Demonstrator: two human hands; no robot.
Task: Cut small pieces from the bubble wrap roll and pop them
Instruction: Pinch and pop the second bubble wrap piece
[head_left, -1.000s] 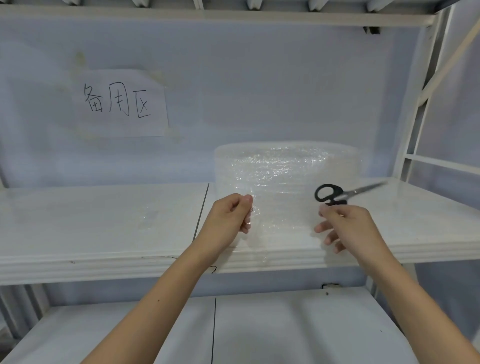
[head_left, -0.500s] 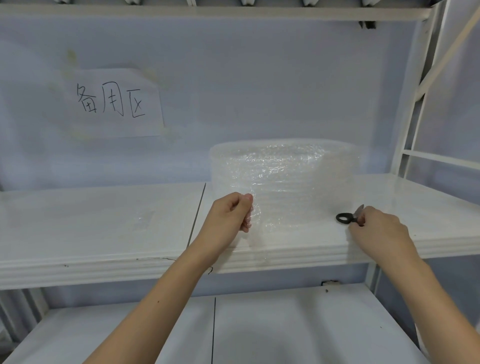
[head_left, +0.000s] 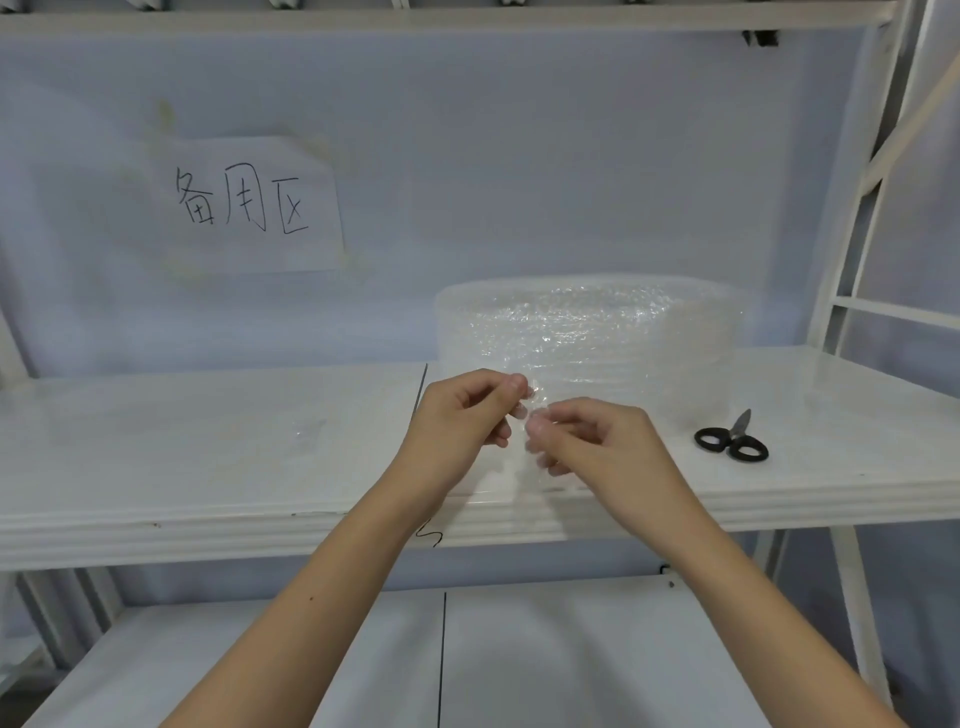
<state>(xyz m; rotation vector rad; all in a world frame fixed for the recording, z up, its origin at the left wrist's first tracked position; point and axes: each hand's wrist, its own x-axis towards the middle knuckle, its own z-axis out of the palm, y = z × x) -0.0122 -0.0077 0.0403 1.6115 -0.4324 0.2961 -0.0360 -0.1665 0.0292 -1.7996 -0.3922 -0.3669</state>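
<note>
The clear bubble wrap roll stands upright on the white shelf, right of centre. In front of it, above the shelf's front edge, I hold a small clear bubble wrap piece between both hands. My left hand pinches its top left edge with thumb and forefinger. My right hand pinches it from the right, fingertips almost touching the left hand's. The piece hangs down between them and is hard to make out. Black-handled scissors lie shut on the shelf, right of the roll.
A paper sign with handwritten characters hangs on the back wall at left. A small clear scrap lies on the shelf at left. A lower shelf runs beneath. White frame posts stand at the right.
My right hand has put the scissors down on the shelf at the right, moved left and taken hold of the bubble wrap piece. The left hand kept its pinch.
</note>
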